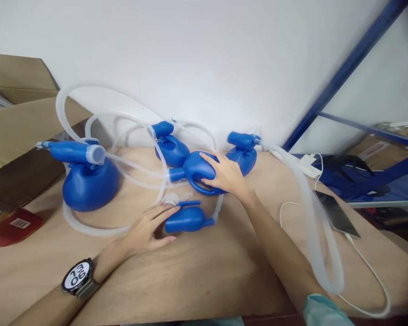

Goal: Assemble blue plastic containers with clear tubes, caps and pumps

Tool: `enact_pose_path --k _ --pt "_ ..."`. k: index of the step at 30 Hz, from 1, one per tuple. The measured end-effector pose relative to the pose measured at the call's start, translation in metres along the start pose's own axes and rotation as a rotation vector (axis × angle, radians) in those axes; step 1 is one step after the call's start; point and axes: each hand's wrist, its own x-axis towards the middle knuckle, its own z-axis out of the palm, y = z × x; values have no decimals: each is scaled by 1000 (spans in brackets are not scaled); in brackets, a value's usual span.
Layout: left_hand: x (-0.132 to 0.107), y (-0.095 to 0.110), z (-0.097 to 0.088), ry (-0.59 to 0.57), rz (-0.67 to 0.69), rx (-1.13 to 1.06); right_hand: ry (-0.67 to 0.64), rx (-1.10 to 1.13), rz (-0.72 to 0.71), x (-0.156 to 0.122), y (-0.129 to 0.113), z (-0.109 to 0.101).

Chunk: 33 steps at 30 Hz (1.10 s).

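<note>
My right hand point(224, 174) rests on top of a blue plastic jug point(195, 170) lying on its side, fingers curled over its body near the handle. My left hand point(149, 228), with a wristwatch point(78, 277) on the wrist, lies on the wooden table point(197, 271), its fingertips touching a small blue nozzle piece point(187, 219) and a white cap point(171, 199). Clear tubing point(136, 170) runs between the jugs. A larger blue jug point(88, 181) stands at the left. Two more blue jugs point(243, 151) sit at the back by the wall.
A long clear hose point(319, 235) loops over the table's right side. A phone point(336, 213) with a white cable point(370, 271) lies at the right. Cardboard boxes point(23, 127) stand at the left, a red packet point(10, 225) beside them. A blue metal frame point(353, 59) rises at the right.
</note>
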Motion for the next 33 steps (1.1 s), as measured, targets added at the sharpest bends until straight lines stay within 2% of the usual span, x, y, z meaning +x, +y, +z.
enact_pose_path --k 3,5,6,10,13,17,21,24,27,30,33 --pt "23 -5 -7 72 0 54 -13 37 -6 -3 8 -8" --pt "50 -8 -11 165 32 205 -23 62 6 -5 9 -18" --pt "65 -9 -13 176 69 303 -23 76 21 -6 9 -23" --pt "114 -5 -20 118 155 678 1 153 117 -11 5 -43" --pt "129 3 -21 117 151 776 0 209 212 -15 5 -55" --pt "132 7 -19 95 14 667 -36 257 293 -18 8 -65" --pt "136 3 -28 124 13 244 -66 314 298 -18 21 -66" --pt "141 7 -47 164 25 -19 -148 559 214 -16 38 -62" --pt "145 15 -66 171 25 -165 -272 818 156 -14 49 -59" --pt "146 19 -74 67 40 -135 -331 846 200 -14 47 -60" --pt "144 15 -67 -5 82 84 -267 724 248 -16 37 -64"
